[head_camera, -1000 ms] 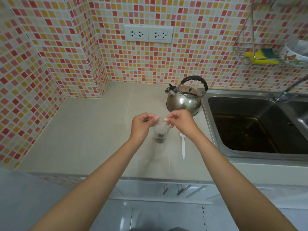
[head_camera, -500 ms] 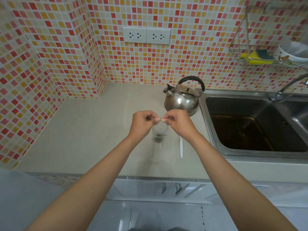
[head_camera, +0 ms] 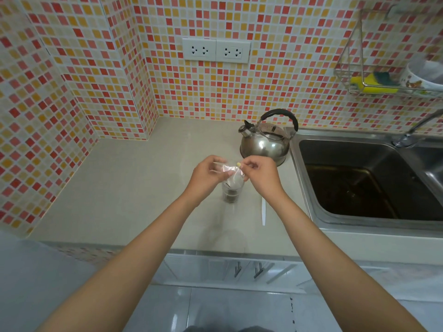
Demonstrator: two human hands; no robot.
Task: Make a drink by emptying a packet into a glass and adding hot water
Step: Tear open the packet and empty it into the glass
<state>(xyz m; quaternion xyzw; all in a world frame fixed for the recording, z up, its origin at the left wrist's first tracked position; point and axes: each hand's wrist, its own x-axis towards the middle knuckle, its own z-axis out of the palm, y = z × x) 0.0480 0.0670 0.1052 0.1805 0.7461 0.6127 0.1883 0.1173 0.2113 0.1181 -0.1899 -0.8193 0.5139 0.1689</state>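
A small clear glass (head_camera: pixel 231 194) stands on the beige counter (head_camera: pixel 134 188), with dark powder at its bottom. Directly above it I hold a clear plastic packet (head_camera: pixel 227 170) between both hands; its lower end hangs into the glass mouth. My left hand (head_camera: pixel 206 174) pinches the packet's left end and my right hand (head_camera: pixel 260 174) pinches its right end. A steel kettle (head_camera: pixel 265 142) with a black handle stands behind the glass, beside the sink.
A white plastic spoon (head_camera: pixel 263 212) lies on the counter right of the glass. The steel sink (head_camera: pixel 369 180) with a tap (head_camera: pixel 414 130) fills the right side. A wire rack (head_camera: pixel 383 80) holds a sponge and bowl. Two sockets (head_camera: pixel 215 50) sit on the tiled wall.
The packet has been stretched out between both hands above the glass and shows more clearly. Both hands stay over the glass.
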